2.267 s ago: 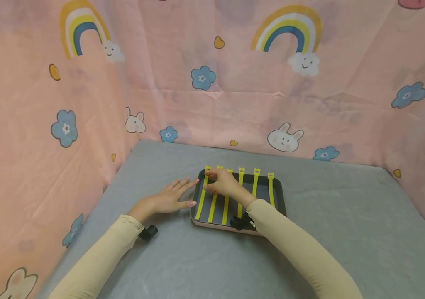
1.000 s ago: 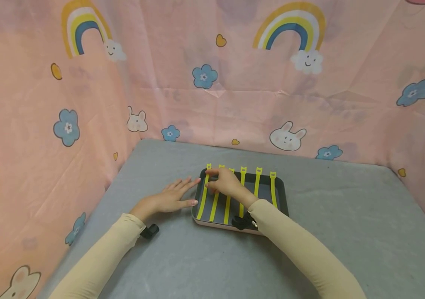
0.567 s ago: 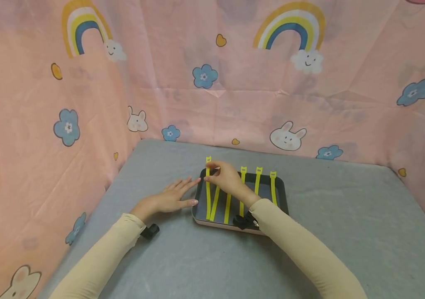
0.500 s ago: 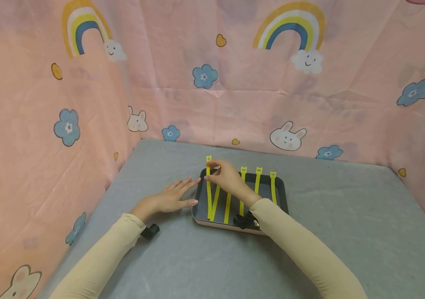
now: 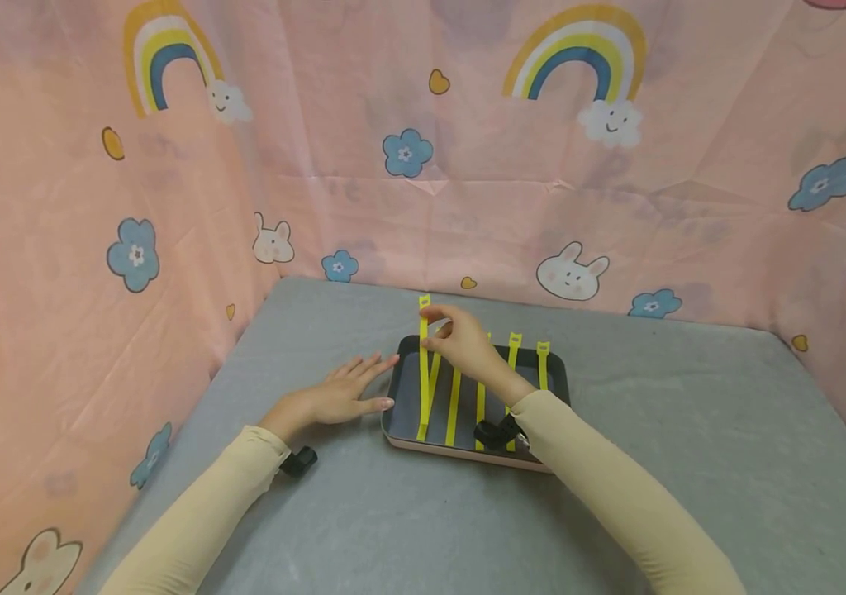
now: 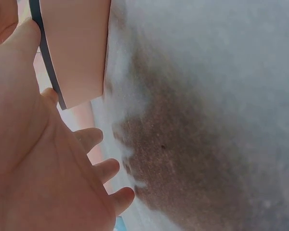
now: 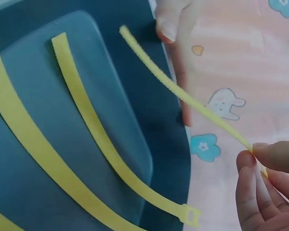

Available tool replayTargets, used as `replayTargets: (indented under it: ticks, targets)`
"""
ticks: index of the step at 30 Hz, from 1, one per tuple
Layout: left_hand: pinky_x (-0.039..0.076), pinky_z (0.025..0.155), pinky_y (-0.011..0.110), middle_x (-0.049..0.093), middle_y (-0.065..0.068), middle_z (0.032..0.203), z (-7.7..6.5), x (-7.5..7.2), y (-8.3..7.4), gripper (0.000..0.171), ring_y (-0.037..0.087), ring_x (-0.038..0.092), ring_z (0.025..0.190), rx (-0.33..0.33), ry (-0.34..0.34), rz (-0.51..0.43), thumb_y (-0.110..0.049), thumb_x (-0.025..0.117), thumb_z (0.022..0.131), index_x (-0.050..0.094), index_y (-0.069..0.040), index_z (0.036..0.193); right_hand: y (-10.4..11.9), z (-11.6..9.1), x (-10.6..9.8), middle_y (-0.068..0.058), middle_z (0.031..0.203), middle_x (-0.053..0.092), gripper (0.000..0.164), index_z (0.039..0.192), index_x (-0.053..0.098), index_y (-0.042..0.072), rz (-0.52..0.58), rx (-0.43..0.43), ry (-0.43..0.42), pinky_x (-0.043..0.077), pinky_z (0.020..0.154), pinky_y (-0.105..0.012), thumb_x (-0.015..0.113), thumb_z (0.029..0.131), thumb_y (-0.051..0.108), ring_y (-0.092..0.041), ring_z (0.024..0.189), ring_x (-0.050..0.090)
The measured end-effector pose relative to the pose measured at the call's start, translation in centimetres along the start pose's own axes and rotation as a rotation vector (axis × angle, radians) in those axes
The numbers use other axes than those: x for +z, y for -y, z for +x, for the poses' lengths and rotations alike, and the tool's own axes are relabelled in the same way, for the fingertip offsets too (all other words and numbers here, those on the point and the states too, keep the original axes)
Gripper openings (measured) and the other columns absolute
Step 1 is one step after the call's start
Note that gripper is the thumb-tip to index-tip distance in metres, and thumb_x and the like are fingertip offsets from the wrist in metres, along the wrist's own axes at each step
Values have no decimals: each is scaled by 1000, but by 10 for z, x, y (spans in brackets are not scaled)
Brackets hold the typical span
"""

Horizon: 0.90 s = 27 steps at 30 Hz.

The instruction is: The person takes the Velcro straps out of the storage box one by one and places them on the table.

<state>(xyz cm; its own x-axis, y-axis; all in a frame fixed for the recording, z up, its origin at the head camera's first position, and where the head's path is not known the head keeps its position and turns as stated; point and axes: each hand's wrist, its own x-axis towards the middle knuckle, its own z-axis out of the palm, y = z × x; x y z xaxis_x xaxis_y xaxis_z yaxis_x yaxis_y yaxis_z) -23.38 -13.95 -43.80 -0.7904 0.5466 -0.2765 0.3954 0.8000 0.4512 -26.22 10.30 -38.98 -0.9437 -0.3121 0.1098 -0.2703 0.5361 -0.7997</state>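
Observation:
My right hand (image 5: 471, 343) pinches a yellow hook-and-loop cable tie (image 5: 425, 384) near its slotted head, between thumb and fingers. The right wrist view shows this tie (image 7: 183, 94) lifted at a slant above the tray, its tail end hanging free. Several more yellow ties (image 5: 453, 409) lie side by side across the dark tray (image 5: 404, 397), their slotted heads over the far rim. My left hand (image 5: 334, 401) has its fingers spread, thumb and forefinger at the tray's left rim. From the left wrist, the tray's pink outer wall (image 6: 79, 53) shows beside that hand (image 6: 43, 144).
The tray stands on a grey cloth-covered table (image 5: 363, 512). A pink printed curtain (image 5: 349, 198) encloses the back and sides. Each wrist carries a small black camera; the left one (image 5: 297, 461) hangs just above the table.
My right hand has taken the leftmost tie by its head end, raised it and carried it a little right and away. My left hand has stayed at the rim.

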Motion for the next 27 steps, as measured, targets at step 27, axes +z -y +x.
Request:
replayTargets:
  ticks: [27]
  targets:
    - [7, 116, 63, 0, 2, 162, -2, 1, -2, 74, 36, 1, 149, 19, -20, 24, -70, 35, 89, -3, -45, 149, 6, -22, -76, -3, 132, 55, 47, 132, 55, 23, 28, -72, -74, 50, 69, -26, 68, 87, 15, -25, 83, 64]
